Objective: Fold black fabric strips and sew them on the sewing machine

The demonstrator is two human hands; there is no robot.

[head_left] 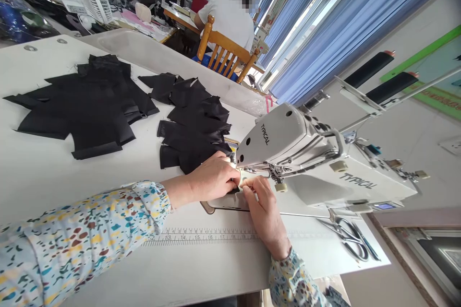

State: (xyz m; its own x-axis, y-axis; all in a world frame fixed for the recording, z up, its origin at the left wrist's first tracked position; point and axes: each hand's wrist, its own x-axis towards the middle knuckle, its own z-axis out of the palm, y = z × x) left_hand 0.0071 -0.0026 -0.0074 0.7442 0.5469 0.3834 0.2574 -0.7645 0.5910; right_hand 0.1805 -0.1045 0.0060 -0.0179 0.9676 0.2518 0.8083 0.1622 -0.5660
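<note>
My left hand [214, 176] is closed on a small piece of black fabric [234, 190] under the head of a white sewing machine [288, 136]. Close beside it, my right hand [262, 204] has its thumb and forefinger pinched together by the needle area; what lies between them is hidden. The needle and presser foot are mostly covered by my fingers and the machine head. Left of my left hand, a row of overlapping black fabric pieces [196, 122] lies on the white table [151, 278]. Farther left is a larger pile of black fabric [90, 105].
Scissors [347, 237] and a dark pen-like tool [366, 242] lie at the table's right end. A printed ruler scale [201, 238] runs along the front. Black thread spools [391, 87] stand behind the machine. Beyond the table, a person [230, 19] sits on a wooden chair [226, 50].
</note>
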